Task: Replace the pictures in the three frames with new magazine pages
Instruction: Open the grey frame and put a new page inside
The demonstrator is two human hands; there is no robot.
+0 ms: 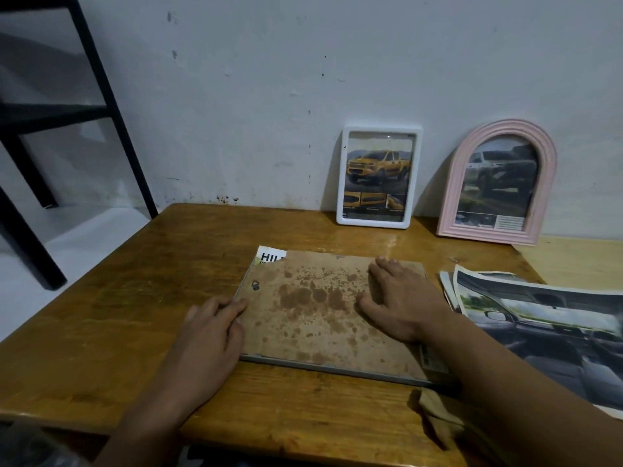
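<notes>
Nearest of all, both forearms reach in over the wooden table (141, 291) toward the face-down frame (323, 318), which lies flat with its stained brown backing board up. Take that frame as the landmark. The left hand (209, 335) sits at its left edge, fingers loosely bent with the tips touching the rim of the frame; whether it pinches the edge or merely steadies it cannot be told. The right hand (401, 298) lies flat on the right part of the backing board, fingers straight and spread, pressing down and holding nothing.

At the frame's far left corner a white scrap of printed page (271, 256) pokes out from under the board — so a page is inside, though whether the board is fastened down is not clear. A small hanger tab (255, 285) shows near the left edge. To the right of the frame, just beside it, lie loose magazine pages (539, 318) showing a car interior.

Beyond the frame, leaning on the wall (269, 79), stand a white frame (379, 176) holding a yellow truck picture and, further right, a pink arched frame (499, 180) with another vehicle page.

My judgement: those two look finished, and the face-down frame is the last one — closing its back and standing it up appear to remain.
</notes>
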